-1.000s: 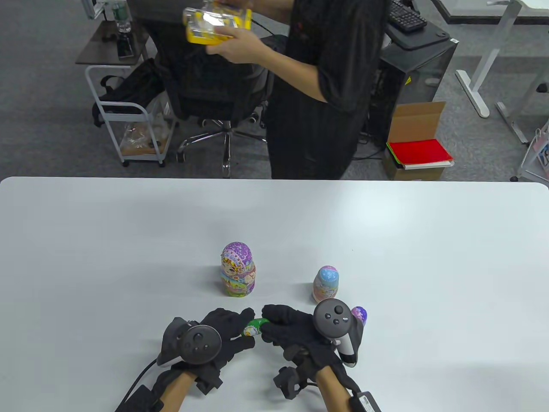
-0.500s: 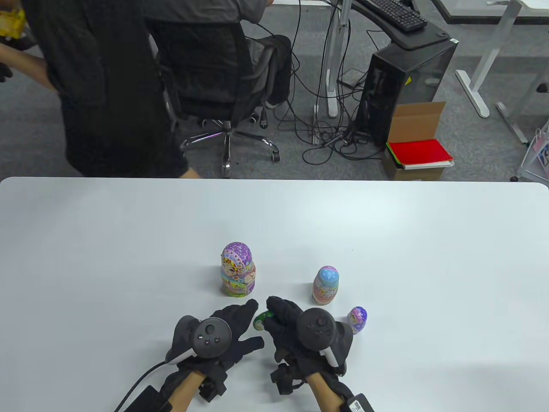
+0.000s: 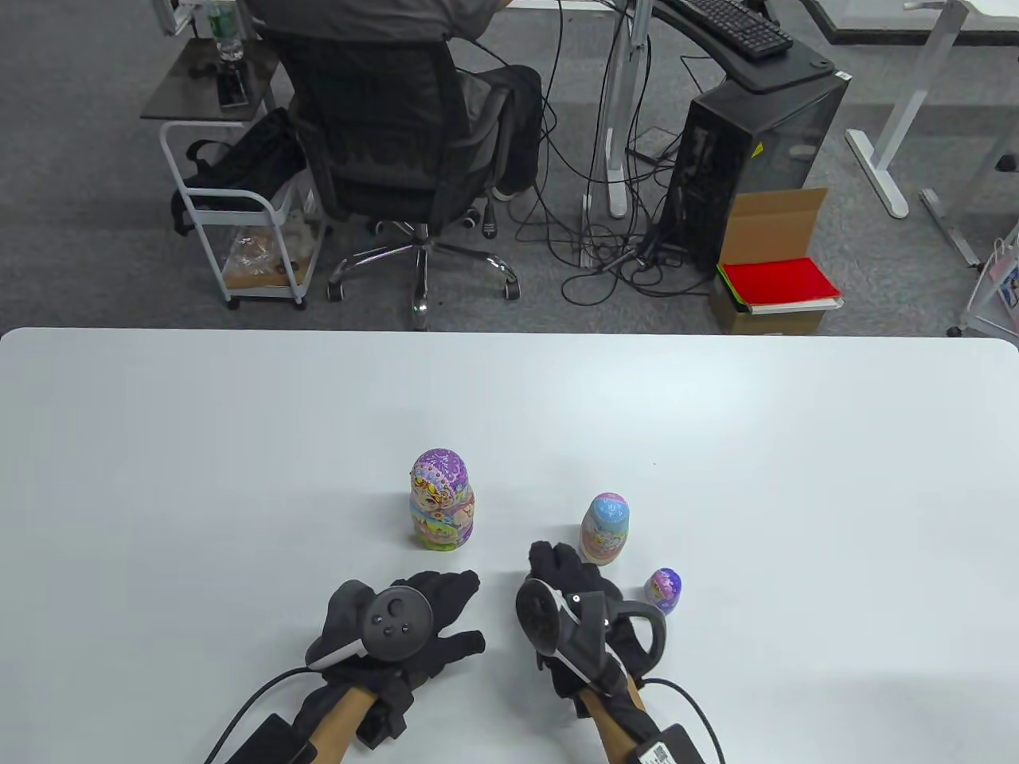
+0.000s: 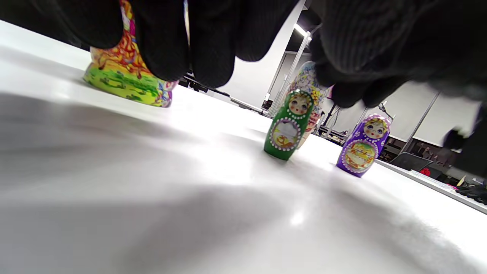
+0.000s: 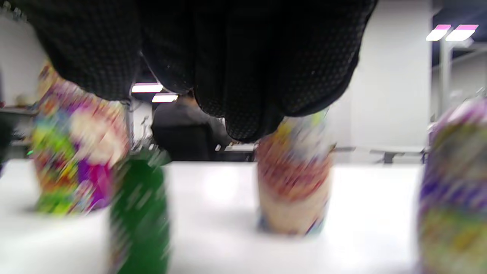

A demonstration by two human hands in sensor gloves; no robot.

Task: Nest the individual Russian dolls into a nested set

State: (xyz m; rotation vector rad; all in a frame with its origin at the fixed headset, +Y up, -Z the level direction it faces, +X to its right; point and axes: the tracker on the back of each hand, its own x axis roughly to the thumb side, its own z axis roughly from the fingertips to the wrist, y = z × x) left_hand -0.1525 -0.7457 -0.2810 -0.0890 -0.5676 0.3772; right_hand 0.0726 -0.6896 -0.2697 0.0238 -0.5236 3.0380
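**Four dolls out, nothing nested yet**

Landmark: the biggest doll, a tall painted wooden nesting doll with purple head and yellow-green base [image 3: 443, 509], closed, upright mid-desk on the white desk [image 3: 239, 446].

Right of it, standing apart: a mid-size pale pink-and-blue painted doll [image 3: 604, 528], closed, upright. Further right and nearer the person: a small purple painted doll [image 3: 664, 590], closed, upright. Table view stops there, three dolls only.

Left wrist view adds a fourth, a small green painted doll with white dot trim [image 4: 290, 125], upright on the desk, just left of the small purple doll and in front of the pale one. In table view the right hand [image 3: 581, 613] covers that spot. Right wrist view is motion-blurred but shows a green shape low on the desk right of the biggest doll, consistent.

Left hand [image 3: 406, 629]: near side of the biggest doll, fingers spread, grip wide, holding nothing.

Right hand: rolled on edge, fingers toward the pale doll. Its fingertips hang above the green doll's head in left wrist view; touching or not, cannot tell, so grip state unknown.

Progress, judged: none of the visible dolls is opened or visibly nested. All nesting left, likely smallest into next size up.
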